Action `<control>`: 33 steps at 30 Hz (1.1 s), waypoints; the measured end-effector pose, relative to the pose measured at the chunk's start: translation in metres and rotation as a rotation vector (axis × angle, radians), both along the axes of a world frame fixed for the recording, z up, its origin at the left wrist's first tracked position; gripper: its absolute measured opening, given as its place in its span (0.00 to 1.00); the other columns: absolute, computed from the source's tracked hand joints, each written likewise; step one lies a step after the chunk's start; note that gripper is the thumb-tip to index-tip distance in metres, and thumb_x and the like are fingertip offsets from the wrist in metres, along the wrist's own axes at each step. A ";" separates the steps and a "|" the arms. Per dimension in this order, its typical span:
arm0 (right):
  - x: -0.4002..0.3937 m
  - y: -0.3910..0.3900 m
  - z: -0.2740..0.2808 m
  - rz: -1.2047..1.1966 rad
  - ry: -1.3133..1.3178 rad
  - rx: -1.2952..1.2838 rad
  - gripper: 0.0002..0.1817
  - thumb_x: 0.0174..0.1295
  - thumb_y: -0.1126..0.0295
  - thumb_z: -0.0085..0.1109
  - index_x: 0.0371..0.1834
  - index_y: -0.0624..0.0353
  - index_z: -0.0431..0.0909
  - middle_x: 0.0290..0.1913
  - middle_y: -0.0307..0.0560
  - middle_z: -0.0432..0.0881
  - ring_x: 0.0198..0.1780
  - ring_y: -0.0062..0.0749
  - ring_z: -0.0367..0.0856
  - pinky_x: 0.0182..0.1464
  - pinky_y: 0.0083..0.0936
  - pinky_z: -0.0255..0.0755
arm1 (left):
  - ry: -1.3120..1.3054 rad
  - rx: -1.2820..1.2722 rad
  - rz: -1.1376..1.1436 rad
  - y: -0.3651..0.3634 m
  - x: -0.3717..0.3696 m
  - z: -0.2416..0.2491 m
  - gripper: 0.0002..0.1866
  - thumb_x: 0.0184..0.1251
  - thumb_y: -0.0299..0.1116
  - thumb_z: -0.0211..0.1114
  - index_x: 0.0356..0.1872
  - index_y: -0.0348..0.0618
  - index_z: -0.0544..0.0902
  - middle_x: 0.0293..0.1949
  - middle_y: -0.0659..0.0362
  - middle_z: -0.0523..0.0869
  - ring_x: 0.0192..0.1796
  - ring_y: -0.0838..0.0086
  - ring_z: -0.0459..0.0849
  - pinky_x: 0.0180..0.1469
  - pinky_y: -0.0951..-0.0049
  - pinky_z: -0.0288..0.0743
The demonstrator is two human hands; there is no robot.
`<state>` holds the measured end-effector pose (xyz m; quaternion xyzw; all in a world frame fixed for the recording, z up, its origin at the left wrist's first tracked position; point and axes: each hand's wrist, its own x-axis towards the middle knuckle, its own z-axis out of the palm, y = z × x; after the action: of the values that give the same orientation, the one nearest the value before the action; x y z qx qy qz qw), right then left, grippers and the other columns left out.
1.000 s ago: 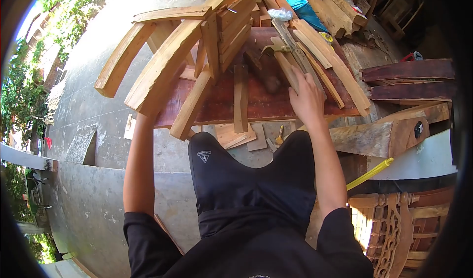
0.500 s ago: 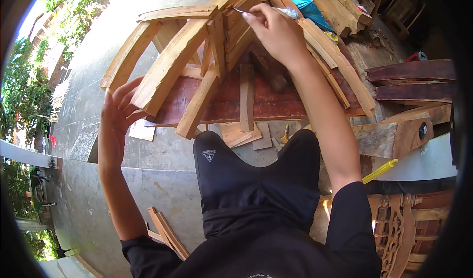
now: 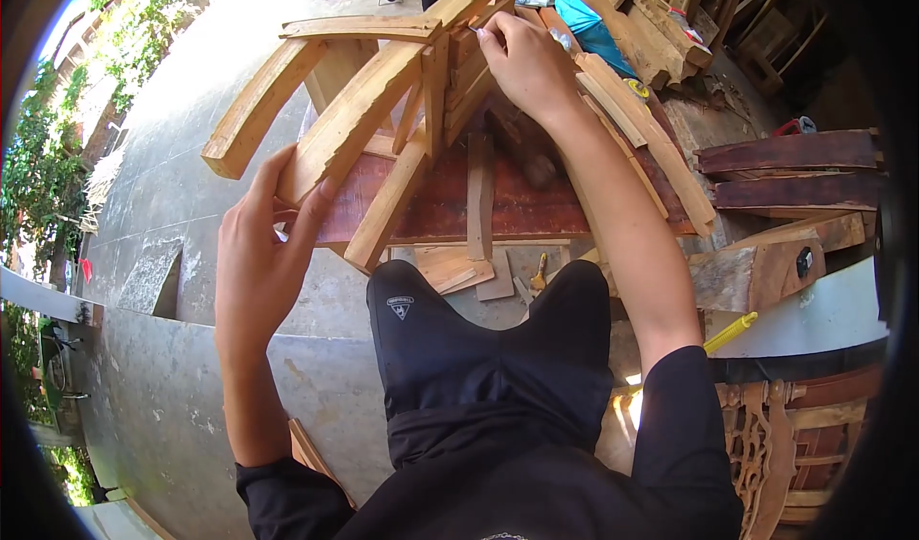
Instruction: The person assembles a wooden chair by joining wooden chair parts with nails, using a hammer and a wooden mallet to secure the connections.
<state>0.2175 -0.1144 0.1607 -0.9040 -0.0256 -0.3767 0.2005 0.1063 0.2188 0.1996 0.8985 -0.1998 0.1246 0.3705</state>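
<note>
My left hand [image 3: 258, 229] is closed around the lower end of a thick, rough-edged wooden piece [image 3: 359, 119], thumb on one side and fingers on the other. This piece slopes up to a joint where several lengths of wood meet. At that joint my right hand [image 3: 526, 61] pinches a thin, small thing, mostly hidden by the fingers. A curved wooden leg [image 3: 263, 100] and a flat strip [image 3: 364, 28] spread out to the left. The wooden frame rests on a reddish-brown board [image 3: 431, 205].
Long curved wood strips [image 3: 656, 138] lie right of the frame, near a blue sheet [image 3: 589, 18]. Dark planks [image 3: 785, 152] and a carved wooden panel [image 3: 766, 454] are further right. A brush [image 3: 539, 270] and wood offcuts [image 3: 450, 264] lie on the floor below.
My left hand has moved right and closed on the lower end of the thick wooden piece. My right hand stays at the joint. The view has shifted slightly.
</note>
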 end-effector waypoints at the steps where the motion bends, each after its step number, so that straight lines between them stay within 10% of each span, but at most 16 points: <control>1: 0.000 0.001 -0.002 0.015 -0.015 0.021 0.16 0.81 0.56 0.57 0.44 0.59 0.85 0.42 0.53 0.91 0.45 0.54 0.90 0.48 0.47 0.80 | 0.000 0.006 0.008 0.000 -0.002 0.001 0.24 0.79 0.37 0.72 0.66 0.29 0.82 0.38 0.44 0.92 0.44 0.66 0.96 0.49 0.64 0.87; 33: -0.009 0.011 -0.019 0.040 -0.151 0.071 0.12 0.78 0.62 0.60 0.40 0.59 0.80 0.40 0.50 0.89 0.42 0.54 0.89 0.45 0.45 0.80 | -0.064 -0.059 0.023 0.010 -0.005 -0.026 0.24 0.78 0.35 0.73 0.67 0.30 0.82 0.46 0.45 0.94 0.50 0.67 0.94 0.56 0.65 0.84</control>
<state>0.2082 -0.1029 0.1419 -0.8648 -0.0451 -0.4403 0.2372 0.1018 0.2292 0.1738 0.8849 -0.1975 0.1632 0.3889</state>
